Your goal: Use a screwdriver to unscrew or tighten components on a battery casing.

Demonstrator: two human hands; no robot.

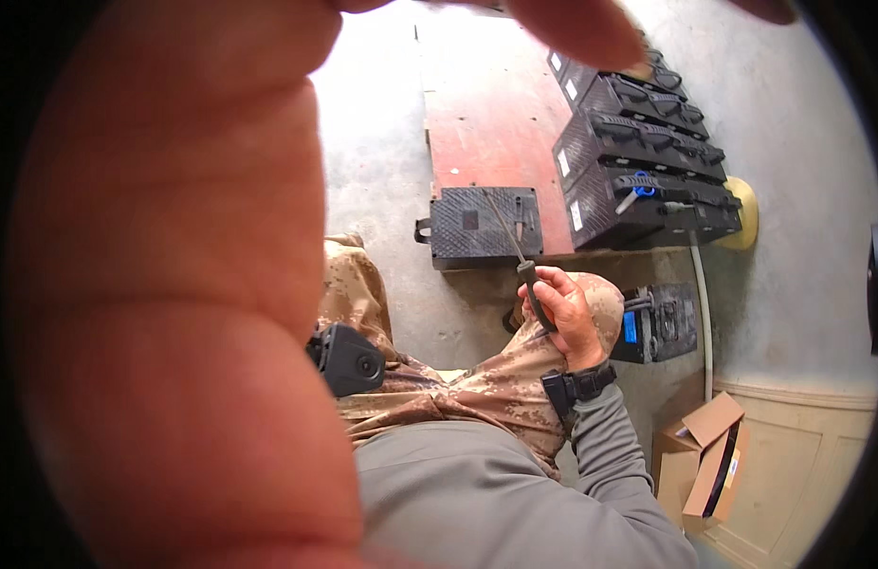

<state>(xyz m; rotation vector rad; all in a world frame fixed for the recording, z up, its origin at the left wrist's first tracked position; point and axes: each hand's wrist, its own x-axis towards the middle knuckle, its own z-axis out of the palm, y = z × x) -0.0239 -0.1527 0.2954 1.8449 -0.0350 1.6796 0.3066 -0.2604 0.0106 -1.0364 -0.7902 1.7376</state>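
Observation:
My left hand (183, 284) looms very close on the left and hides much of that side. Two of its fingers reach in along the top edge, apart from each other, with nothing visible between them. Over my right knee, my right hand (564, 308) is closed round the dark handle of a screwdriver (506, 228). Its long thin shaft points up and away, overlapping a flat black case (448, 228) with a textured lid and a side handle. A small pointed item (519, 230) lies on that lid. A black device (347, 361) shows beside my left hand.
Several black cases (591, 194) with handles stand in a row on a red board (491, 133). Blue-handled scissors (636, 190) rest on the nearest. A black unit with a blue screen (667, 324) sits by my knee, near a pale pipe (702, 313) and an open cardboard box (681, 474).

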